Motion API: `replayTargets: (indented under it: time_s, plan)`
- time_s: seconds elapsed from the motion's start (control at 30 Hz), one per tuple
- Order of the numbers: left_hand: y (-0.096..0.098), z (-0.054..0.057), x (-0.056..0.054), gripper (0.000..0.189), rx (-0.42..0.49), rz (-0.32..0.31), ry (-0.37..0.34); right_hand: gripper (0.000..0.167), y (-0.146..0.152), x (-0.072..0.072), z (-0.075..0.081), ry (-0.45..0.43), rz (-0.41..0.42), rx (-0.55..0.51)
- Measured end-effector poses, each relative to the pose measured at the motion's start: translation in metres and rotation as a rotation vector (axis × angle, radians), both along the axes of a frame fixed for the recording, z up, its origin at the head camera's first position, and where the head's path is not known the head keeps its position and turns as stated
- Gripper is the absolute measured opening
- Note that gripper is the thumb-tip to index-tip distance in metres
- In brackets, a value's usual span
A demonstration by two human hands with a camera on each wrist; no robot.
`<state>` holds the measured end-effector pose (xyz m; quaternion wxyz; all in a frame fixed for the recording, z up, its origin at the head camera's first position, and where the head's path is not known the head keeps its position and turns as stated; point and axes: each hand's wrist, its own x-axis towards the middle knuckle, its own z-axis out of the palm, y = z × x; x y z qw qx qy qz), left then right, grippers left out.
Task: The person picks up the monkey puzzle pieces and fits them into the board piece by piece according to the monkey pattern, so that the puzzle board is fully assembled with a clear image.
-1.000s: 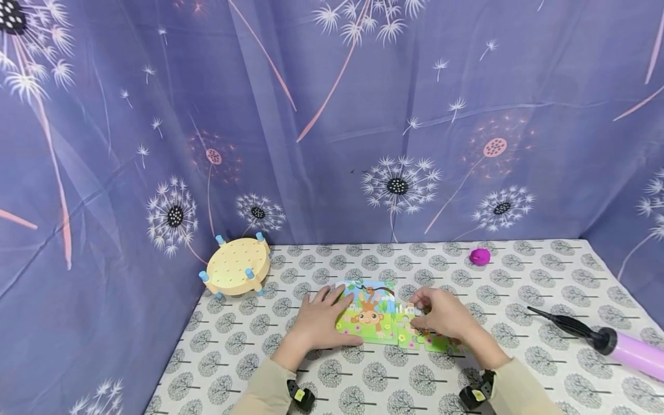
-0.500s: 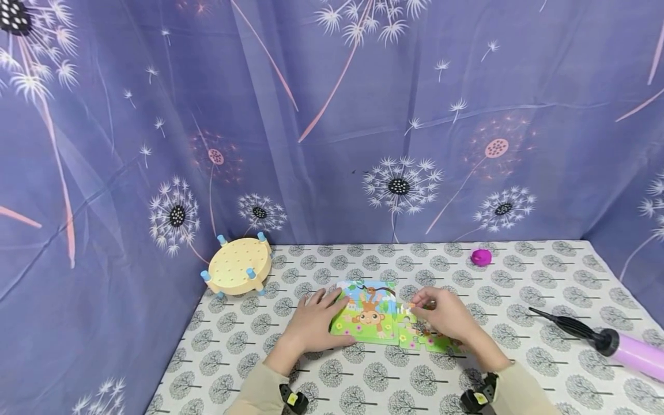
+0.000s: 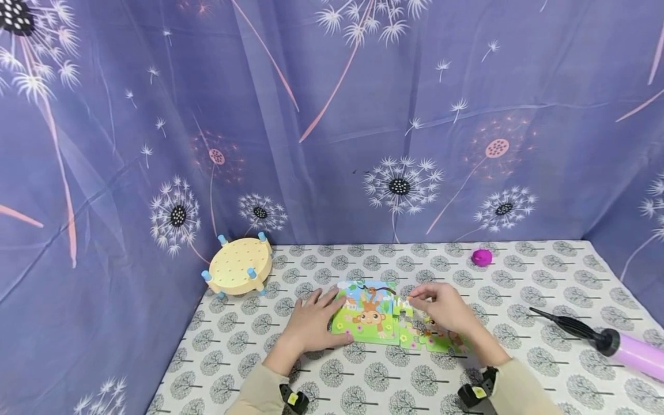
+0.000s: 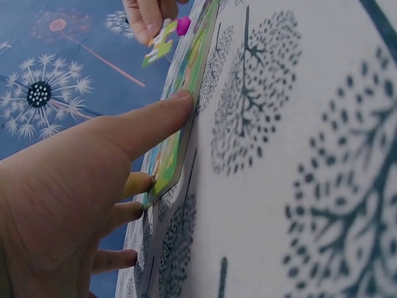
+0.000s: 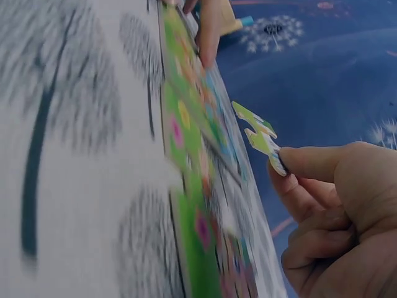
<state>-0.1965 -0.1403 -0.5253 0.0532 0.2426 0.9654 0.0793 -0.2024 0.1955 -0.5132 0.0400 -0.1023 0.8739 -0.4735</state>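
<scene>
A square monkey picture puzzle (image 3: 365,317) lies on the tablecloth in the head view. My left hand (image 3: 311,327) rests at its left side with spread fingers; in the left wrist view the thumb (image 4: 158,121) lies along the near edge. Between thumb and fingertips my right hand (image 3: 445,311) pinches a small green-and-white puzzle piece (image 5: 260,133), raised and tilted above the table in the right wrist view. Right of the square, several puzzle pieces (image 3: 440,342) with flowers on green lie joined on the cloth, partly hidden beneath the right hand.
A yellow pegboard stool (image 3: 240,266) with blue-tipped legs stands at the back left. A magenta lump (image 3: 481,257) sits at the back right. At the right lies a purple pump (image 3: 635,351) with a black nozzle. Blue curtains (image 3: 332,173) border the table.
My right hand has lifted the puzzle piece from beside the square and tilted it. My left hand has slid slightly left, baring more of the picture's left edge.
</scene>
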Motion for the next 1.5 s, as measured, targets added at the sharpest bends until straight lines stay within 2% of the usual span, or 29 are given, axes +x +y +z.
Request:
replayTargets:
  time_s: [0.33,0.5,0.7,0.93,1.03,1.23,1.5]
  plan:
    - [-0.001,-0.002,-0.004,0.100,-0.010,0.007,-0.015,0.014,-0.054,-0.012,-0.004,-0.065,0.055,-0.075]
    - [0.000,-0.002,-0.002,0.100,-0.010,0.012,-0.013,0.012,-0.080,-0.017,-0.009,-0.054,0.078,-0.070]
    - [0.000,0.000,-0.001,0.100,-0.012,0.019,-0.010,0.007,-0.101,-0.017,-0.015,-0.063,0.020,-0.043]
    - [0.000,0.000,0.000,0.100,-0.036,0.003,-0.009,0.006,-0.115,-0.017,-0.016,-0.108,-0.029,-0.049]
    - [0.000,0.000,0.001,0.096,-0.036,-0.007,-0.017,0.006,-0.120,-0.017,-0.016,-0.117,-0.043,-0.017]
    - [0.001,0.002,0.005,0.085,-0.046,-0.037,-0.018,0.007,-0.125,-0.018,-0.013,-0.090,-0.060,0.051]
    - [0.001,0.004,0.005,0.086,-0.061,-0.015,-0.014,0.011,-0.117,-0.019,-0.009,-0.039,-0.057,0.089]
